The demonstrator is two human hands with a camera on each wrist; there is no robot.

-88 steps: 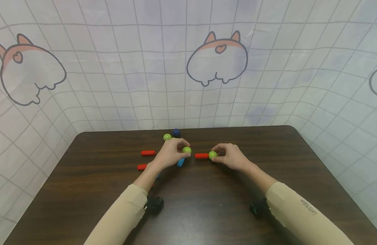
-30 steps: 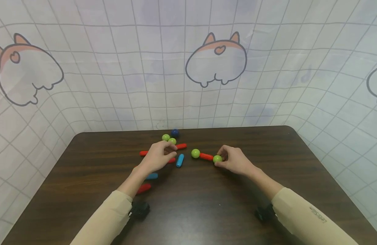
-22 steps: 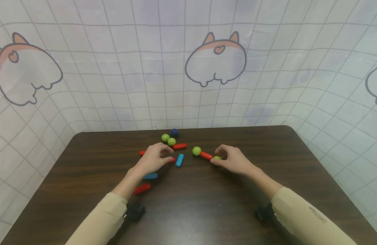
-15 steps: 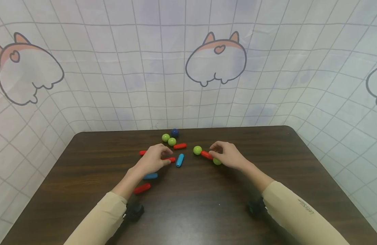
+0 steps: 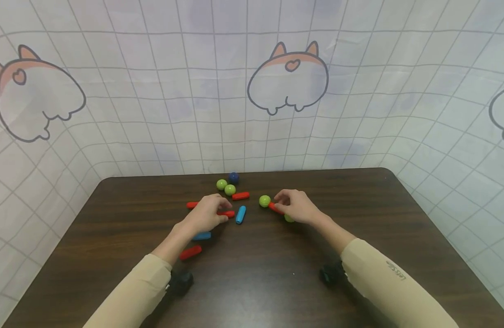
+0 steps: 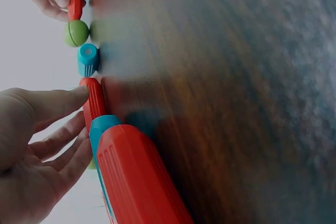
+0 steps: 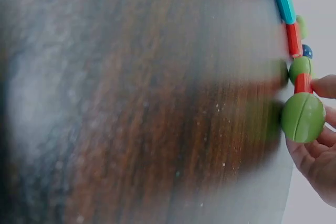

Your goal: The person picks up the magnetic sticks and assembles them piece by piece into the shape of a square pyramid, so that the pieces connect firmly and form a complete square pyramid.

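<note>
My right hand (image 5: 297, 206) holds a short red stick (image 6: 75, 1) between thumb and fingers. A green ball (image 5: 265, 201) sits at the stick's left end. At its right end is another green ball (image 7: 303, 117), partly hidden by the hand in the head view. My left hand (image 5: 206, 213) hovers with loosely bent fingers around another red stick (image 5: 227, 213) on the table; in the left wrist view its thumb overlaps that stick's end. A blue stick (image 5: 241, 214) lies just right of these fingers.
Behind the left hand are two green balls (image 5: 230, 190), a dark blue ball (image 5: 233, 177) and a red stick (image 5: 241, 196). More sticks lie left and nearer, including a blue one (image 5: 202, 235) and a red one (image 5: 190, 253). A patterned cloth (image 5: 194, 114) hangs behind the table.
My left hand has let go of a green ball, now at the red stick's left end, and moved back left. My right hand has slid from the right ball onto the stick.
</note>
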